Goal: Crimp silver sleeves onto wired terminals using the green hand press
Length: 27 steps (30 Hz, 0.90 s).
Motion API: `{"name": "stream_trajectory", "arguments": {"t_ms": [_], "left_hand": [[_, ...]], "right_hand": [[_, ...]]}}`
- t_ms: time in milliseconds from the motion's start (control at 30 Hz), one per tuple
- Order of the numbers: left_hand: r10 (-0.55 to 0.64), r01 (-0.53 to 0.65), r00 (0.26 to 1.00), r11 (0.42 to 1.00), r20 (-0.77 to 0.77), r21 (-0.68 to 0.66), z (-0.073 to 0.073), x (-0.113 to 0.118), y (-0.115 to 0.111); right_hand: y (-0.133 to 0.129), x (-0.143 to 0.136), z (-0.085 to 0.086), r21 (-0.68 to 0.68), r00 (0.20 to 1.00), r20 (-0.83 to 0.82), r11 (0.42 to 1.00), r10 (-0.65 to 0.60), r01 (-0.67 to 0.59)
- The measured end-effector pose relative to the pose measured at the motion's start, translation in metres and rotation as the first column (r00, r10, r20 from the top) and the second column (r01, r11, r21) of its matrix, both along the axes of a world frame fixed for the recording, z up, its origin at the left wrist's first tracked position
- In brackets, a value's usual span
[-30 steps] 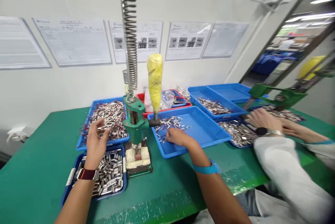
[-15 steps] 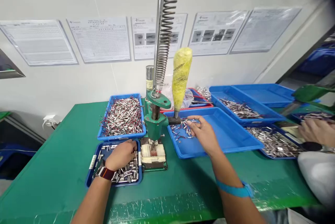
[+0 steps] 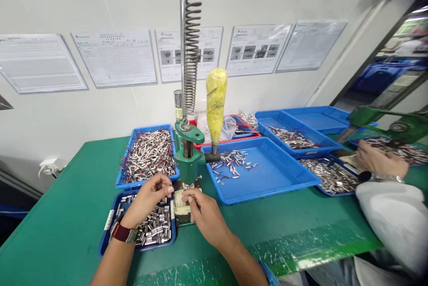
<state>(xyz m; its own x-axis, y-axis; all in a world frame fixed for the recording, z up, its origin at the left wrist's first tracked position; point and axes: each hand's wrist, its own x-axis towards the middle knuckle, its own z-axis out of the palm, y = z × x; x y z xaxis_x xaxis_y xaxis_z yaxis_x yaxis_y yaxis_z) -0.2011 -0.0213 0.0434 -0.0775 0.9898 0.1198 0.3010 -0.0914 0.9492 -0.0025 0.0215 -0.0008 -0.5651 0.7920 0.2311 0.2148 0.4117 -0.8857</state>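
Note:
At the base of the green hand press (image 3: 189, 163), both my hands are close together. My left hand (image 3: 152, 199) is closed in a pinch over the right side of a blue tray (image 3: 103, 237) of short metal cylinders (image 3: 155, 228); what its fingertips hold is too small to make out. My right hand (image 3: 205, 212) pinches at the front of the press's pale padded base (image 3: 180, 199), and its fingertips hide whatever is between them. The press's lever handle (image 3: 216, 103), wrapped in yellow, stands upright to the right of the spring column.
Behind the cylinder tray stands a blue tray (image 3: 122, 176) heaped with wired parts. A larger blue tray (image 3: 267, 174) on the right holds a few wired pieces. Farther right, a co-worker's hand (image 3: 379, 161) is beside another green press (image 3: 397, 125) and more filled trays.
My right hand has moved left from the large blue tray to the press base. My left hand has lifted from the cylinders toward the press. The view has shifted to the right.

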Motion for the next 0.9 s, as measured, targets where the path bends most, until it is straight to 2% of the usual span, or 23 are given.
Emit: {"name": "stream_trajectory", "arguments": {"t_ms": [67, 133, 267, 400, 500, 667, 900], "left_hand": [[0.061, -0.072, 0.969, 0.997, 0.239, 0.037, -0.003, 0.013, 0.004], [0.111, -0.143, 0.92, 0.988, 0.376, 0.058, -0.009, 0.026, 0.008], [0.171, -0.24, 0.846, 0.968, 0.505, 0.073, -0.017, 0.037, 0.014], [0.206, -0.272, 0.768, 0.962, 0.606, 0.018, -0.012, 0.031, 0.013], [0.187, -0.214, 0.766, 0.976, 0.614, -0.03, -0.007, 0.027, 0.01], [0.088, -0.095, 0.85, 0.995, 0.519, -0.014, -0.011, 0.027, 0.01], [0.083, -0.119, 0.912, 0.991, 0.402, 0.066, -0.016, 0.032, 0.01]], "right_hand": [[0.0, -0.002, 0.002, 0.065, 0.995, 0.1, 0.998, -0.009, 0.003], [0.0, -0.003, 0.003, 0.099, 0.979, 0.203, 0.995, -0.017, -0.003], [0.002, -0.003, 0.006, 0.092, 0.962, 0.273, 0.995, 0.011, -0.037], [0.005, -0.003, 0.006, 0.075, 0.96, 0.274, 0.995, 0.05, -0.073], [0.006, -0.003, 0.003, 0.069, 0.969, 0.24, 0.994, 0.06, -0.079], [0.004, 0.0, 0.001, 0.044, 0.976, 0.206, 0.996, 0.072, -0.083], [0.003, 0.002, 0.004, 0.042, 0.97, 0.222, 0.993, 0.098, -0.11]]}}
